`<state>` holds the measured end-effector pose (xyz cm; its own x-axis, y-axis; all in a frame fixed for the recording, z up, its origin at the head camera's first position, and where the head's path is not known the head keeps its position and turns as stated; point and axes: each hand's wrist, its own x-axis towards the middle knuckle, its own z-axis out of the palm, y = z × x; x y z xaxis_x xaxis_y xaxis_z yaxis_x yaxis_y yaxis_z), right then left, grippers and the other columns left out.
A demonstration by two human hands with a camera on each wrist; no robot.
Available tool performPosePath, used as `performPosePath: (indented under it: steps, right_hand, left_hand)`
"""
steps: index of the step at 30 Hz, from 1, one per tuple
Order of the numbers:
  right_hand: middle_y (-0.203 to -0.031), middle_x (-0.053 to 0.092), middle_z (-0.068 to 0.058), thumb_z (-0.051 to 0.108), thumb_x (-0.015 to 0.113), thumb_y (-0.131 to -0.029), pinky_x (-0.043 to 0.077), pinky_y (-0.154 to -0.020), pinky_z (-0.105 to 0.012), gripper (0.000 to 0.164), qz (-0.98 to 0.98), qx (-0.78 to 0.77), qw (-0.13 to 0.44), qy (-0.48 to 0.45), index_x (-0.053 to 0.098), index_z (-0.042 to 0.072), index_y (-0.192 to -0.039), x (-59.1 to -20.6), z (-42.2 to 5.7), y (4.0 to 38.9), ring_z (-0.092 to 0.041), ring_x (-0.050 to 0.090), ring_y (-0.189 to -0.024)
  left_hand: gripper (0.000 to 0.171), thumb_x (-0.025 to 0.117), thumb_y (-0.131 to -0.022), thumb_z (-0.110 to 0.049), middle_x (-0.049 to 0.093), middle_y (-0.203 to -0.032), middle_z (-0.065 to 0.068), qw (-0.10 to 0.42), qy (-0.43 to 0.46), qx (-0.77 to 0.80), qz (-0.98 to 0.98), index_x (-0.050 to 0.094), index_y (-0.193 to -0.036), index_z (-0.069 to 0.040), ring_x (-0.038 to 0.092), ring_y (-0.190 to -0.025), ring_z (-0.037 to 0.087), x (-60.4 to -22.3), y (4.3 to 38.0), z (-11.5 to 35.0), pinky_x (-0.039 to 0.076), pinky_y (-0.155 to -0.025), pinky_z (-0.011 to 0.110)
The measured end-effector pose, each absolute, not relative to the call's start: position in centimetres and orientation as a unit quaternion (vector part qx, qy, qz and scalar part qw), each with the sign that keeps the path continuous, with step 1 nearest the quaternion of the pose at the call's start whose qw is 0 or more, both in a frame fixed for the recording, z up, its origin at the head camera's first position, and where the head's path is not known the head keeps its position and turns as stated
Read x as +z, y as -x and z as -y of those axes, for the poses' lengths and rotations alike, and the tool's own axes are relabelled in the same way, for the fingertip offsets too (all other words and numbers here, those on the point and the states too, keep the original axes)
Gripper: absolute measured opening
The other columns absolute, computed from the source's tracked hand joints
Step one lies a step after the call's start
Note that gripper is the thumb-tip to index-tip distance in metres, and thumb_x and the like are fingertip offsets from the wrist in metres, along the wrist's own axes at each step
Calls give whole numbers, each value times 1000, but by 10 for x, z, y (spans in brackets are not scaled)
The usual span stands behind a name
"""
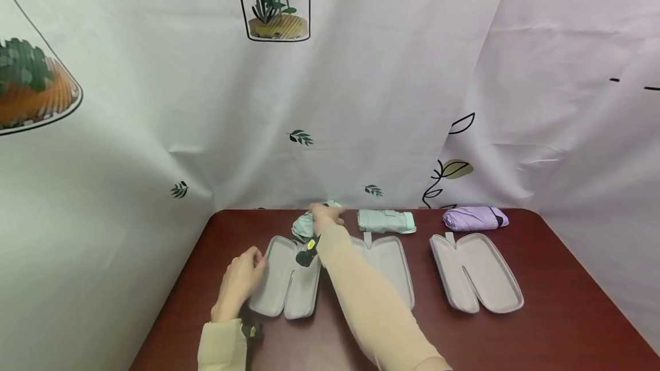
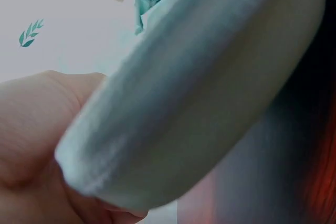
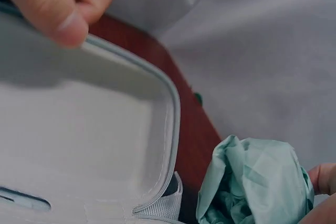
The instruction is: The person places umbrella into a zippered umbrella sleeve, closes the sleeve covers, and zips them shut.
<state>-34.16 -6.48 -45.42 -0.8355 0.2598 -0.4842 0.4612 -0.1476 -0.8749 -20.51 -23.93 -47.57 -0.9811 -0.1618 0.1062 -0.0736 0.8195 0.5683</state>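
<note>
Beyond the leftmost open case (image 1: 275,280), our right hand (image 1: 326,217) grips the mint bundle (image 1: 304,226), its long axis slanting across the case's far end; our left hand (image 1: 239,276), farther off, bends at the outer rim, whether pinching we cannot tell.

Left hand (image 1: 240,279), right hand (image 1: 325,217): bare. Left sleeve (image 1: 223,345) at 7 o'clock, right sleeve (image 1: 368,293) at 5: both plain, pale cream. Left wrist unit (image 1: 254,332), cuff's 3 o'clock: blackish. Right wrist unit (image 1: 305,257): black, yellow spot (image 1: 311,244).
</note>
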Motion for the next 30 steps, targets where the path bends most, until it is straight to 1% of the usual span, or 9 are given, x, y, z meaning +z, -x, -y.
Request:
performPosePath:
  steps: [4,7,9,14,20,22,25,27,30]
  right_hand:
    - [-150,15,-32,19,71,-78,31,-107,-52,104,-661,-696,86,-267,3,8,-156,-453,57,340,-47,21,-137]
    - [-152,13,-31,15,72,-76,26,-110,-51,103,-641,-719,86,-255,7,6,-155,-452,52,339,-44,18,-139]
    - [-151,19,-30,12,72,-74,27,-109,-49,99,-632,-733,79,-240,14,3,-153,-449,50,338,-42,24,-136]
    - [-148,25,-29,3,70,-68,34,-103,-43,95,-615,-765,61,-181,22,-2,-150,-437,49,327,-36,35,-124]
    - [-150,21,-29,-1,69,-67,37,-100,-42,101,-633,-762,61,-125,15,1,-153,-426,46,307,-36,36,-124]
    - [-149,23,-29,-1,69,-66,40,-97,-42,102,-651,-749,55,-110,16,3,-153,-424,44,300,-37,39,-121]
    - [-148,23,-30,-1,70,-64,43,-91,-41,105,-687,-720,44,-94,17,7,-155,-424,41,291,-36,40,-117]
    - [-146,26,-31,0,71,-62,46,-87,-40,106,-712,-695,36,-88,19,8,-154,-425,39,286,-36,44,-113]
    - [-142,30,-31,2,74,-63,47,-83,-39,106,-750,-657,25,-76,21,10,-155,-426,36,278,-35,47,-108]
  left_hand:
    - [16,57,-94,-21,49,-65,2,70,-61,-296,951,53,-81,-13,49,-59,20,-476,206,238,35,-51,34]
    - [15,55,-94,-20,49,-66,2,66,-63,-300,949,54,-82,-12,49,-59,20,-475,206,238,36,-51,34]
    - [14,54,-94,-20,50,-66,3,65,-63,-304,948,54,-82,-12,49,-59,20,-474,206,238,37,-51,34]
    - [14,54,-94,-19,50,-67,3,66,-60,-313,946,55,-83,-10,49,-61,20,-472,206,241,38,-53,34]
    - [13,53,-94,-17,50,-68,3,68,-57,-317,944,56,-85,-8,50,-62,20,-471,207,241,39,-55,34]
    - [13,53,-93,-16,51,-68,3,71,-55,-316,945,57,-84,-8,50,-62,21,-471,207,241,40,-55,34]
    - [12,54,-92,-16,50,-67,3,75,-54,-314,945,56,-83,-8,50,-63,21,-471,208,241,40,-55,34]
    - [12,54,-92,-15,51,-68,3,75,-55,-315,945,57,-84,-7,51,-63,21,-472,208,241,40,-55,34]
    - [13,53,-92,-15,51,-68,3,78,-55,-314,944,57,-84,-6,51,-63,21,-473,209,241,40,-55,34]
